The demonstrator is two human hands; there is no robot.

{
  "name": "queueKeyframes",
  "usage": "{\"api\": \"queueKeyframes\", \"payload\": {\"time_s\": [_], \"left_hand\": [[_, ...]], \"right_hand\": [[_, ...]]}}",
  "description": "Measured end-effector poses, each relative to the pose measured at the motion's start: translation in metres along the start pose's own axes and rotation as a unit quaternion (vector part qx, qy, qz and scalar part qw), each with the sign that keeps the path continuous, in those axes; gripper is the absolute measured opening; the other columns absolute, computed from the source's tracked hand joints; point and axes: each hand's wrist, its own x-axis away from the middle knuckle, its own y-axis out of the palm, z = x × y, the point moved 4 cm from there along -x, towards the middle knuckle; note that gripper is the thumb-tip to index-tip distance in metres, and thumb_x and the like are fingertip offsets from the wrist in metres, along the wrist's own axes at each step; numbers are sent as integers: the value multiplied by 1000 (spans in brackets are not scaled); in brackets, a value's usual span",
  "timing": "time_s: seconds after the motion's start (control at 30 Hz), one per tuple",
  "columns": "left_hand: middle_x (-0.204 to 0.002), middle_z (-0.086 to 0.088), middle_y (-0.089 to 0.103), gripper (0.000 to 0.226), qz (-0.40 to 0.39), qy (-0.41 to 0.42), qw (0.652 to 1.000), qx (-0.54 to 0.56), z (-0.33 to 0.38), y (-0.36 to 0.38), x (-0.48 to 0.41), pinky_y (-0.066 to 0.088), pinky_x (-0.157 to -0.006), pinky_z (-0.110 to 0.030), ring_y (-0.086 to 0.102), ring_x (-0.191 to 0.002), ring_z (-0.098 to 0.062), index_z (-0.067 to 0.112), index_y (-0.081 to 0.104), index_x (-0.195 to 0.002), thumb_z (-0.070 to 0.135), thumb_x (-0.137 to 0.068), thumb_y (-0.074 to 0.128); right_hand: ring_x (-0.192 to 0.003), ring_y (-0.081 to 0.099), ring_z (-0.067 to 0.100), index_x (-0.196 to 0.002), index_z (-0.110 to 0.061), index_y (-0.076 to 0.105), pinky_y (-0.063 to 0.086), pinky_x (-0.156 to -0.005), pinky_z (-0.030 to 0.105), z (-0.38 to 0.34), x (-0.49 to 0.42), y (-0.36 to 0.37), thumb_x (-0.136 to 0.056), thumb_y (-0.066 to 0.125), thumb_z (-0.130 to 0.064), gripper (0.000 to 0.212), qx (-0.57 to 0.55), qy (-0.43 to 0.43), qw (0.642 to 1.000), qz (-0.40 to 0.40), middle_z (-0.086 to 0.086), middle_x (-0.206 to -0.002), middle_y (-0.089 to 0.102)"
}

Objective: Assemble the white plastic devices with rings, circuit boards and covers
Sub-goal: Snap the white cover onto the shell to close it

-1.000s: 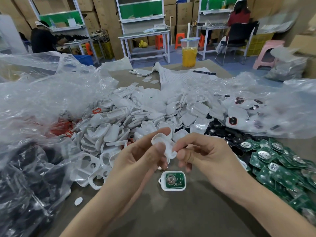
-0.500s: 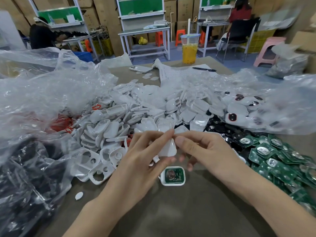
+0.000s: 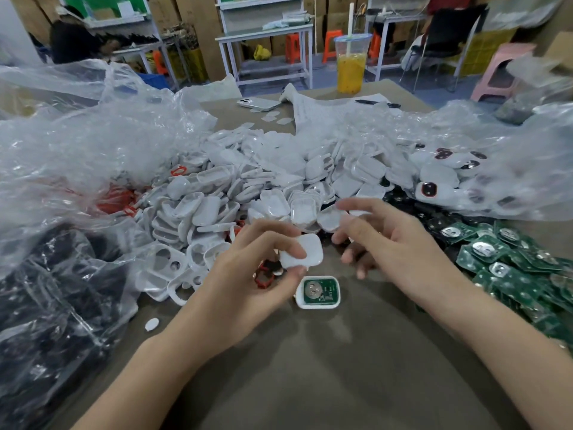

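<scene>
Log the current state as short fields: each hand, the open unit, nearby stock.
left hand: pinches a white rounded plastic cover
right hand: open, fingers spread, empty
unit: white plastic shell holding a green circuit board, on the brown table, uncovered
stock: pile of green circuit boards at right; pile of white plastic shells behind

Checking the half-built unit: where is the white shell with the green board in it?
The shell lies on the table near the head view's centre, just below the white cover that the left hand pinches.
</scene>
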Motion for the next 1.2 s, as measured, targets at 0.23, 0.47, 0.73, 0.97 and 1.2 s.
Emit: {"api": "queueKeyframes", "payload": {"time_s": [0.23, 0.47, 0.73, 0.97, 1.2], "left_hand": [[-122, 17, 60, 14, -48, 9, 999, -24, -8, -1, 13, 39, -85, -7, 60, -100, 2, 36, 65, -104, 33, -91, 71], [-124, 19, 61, 14, -85, 3, 996, -25, -4, 4, 14, 44, -91, -19, 62, -113, -6, 33, 71, -106, 35, -93, 69], [-123, 20, 61, 15, -104, -15, 994, -18, -2, 9, 14, 39, -95, -10, 59, -120, -5, 34, 71, -107, 34, -92, 70], [-122, 20, 62, 16, -110, -7, 994, -16, -2, 11, 13, 46, -94, -19, 61, -117, -6, 30, 73, -108, 32, -92, 70], [-123, 21, 62, 17, -122, -12, 992, -24, -1, 12, 13, 44, -96, -16, 59, -119, -2, 32, 72, -108, 37, -92, 68]], "right_hand": [[-87, 66, 8, -120, -46, 59, 53, -75, 23, 2, 26, 0, -98, 59, -34, 25, 175, -105, 979, -1, -13, -104, 68], [-118, 48, -5, -142, -65, 21, 43, -87, 11, 8, 25, 4, -77, 57, -76, 75, 373, -141, 908, -128, -35, -124, 46], [-121, 38, -15, -146, -61, 10, 28, -97, 1, 20, 20, 2, -79, 61, -70, 85, 464, -126, 858, -181, -40, -123, 39], [-118, 38, -16, -147, -58, 14, 25, -95, -2, 17, 21, 4, -81, 56, -68, 79, 476, -133, 850, -182, -38, -120, 43], [-117, 40, -12, -146, -62, 14, 26, -95, 1, 17, 21, 6, -84, 57, -66, 76, 479, -138, 848, -182, -37, -118, 48]]}}
